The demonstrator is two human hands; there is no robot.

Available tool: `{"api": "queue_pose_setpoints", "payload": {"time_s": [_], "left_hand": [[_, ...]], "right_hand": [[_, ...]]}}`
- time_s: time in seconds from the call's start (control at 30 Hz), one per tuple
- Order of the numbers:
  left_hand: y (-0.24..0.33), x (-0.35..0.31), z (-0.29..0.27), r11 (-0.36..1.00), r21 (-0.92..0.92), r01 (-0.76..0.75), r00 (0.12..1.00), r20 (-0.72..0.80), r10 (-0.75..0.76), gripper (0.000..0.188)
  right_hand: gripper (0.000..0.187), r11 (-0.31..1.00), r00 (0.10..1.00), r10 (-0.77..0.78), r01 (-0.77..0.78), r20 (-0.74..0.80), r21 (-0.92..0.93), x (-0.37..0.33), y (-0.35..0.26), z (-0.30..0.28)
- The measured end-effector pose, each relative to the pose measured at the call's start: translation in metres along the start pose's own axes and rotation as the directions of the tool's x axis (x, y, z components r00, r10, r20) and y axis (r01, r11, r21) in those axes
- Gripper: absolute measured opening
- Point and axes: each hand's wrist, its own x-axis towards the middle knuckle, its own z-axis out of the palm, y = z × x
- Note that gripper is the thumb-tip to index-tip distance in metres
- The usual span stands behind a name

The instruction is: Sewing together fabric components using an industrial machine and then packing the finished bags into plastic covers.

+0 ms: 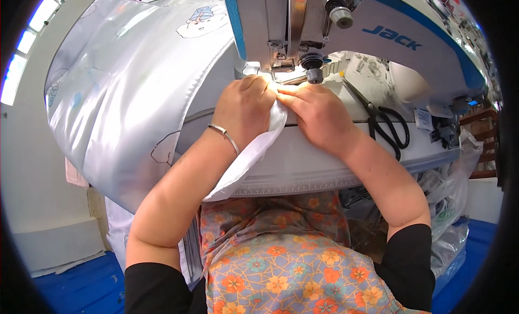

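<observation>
both hands sit close together just before the needle of the sewing machine [324, 27]. the left hand [246, 111] is curled, fingers pinching the white cloth [254, 152] at its folded edge; the right hand [319, 117] lies flatter, fingertips pressing the same edge down on the worktop [303, 162]. to do this well, i'd judge the fold should stay even and fingertips clear of the needle. the cloth trails off the worktop's edge toward the lap. silvery printed fabric [124, 98] hangs left; black scissors [384, 122] lie to the right.
</observation>
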Motion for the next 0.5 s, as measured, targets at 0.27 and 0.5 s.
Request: {"api": "queue_pose_setpoints", "payload": {"time_s": [0.27,0.5], "left_hand": [[0.016,-0.007,-0.007,0.993,0.117,0.000,0.999,0.043,-0.005,0.025],[0.012,-0.004,-0.010,0.993,0.120,0.005,0.998,0.062,-0.012,0.020]], "right_hand": [[0.031,0.998,0.997,0.003,-0.008,-0.082,-0.057,0.000,-0.004,-0.002],[0.031,0.988,0.999,-0.047,0.047,0.004,-0.150,-0.002,-0.004,0.004]]}}
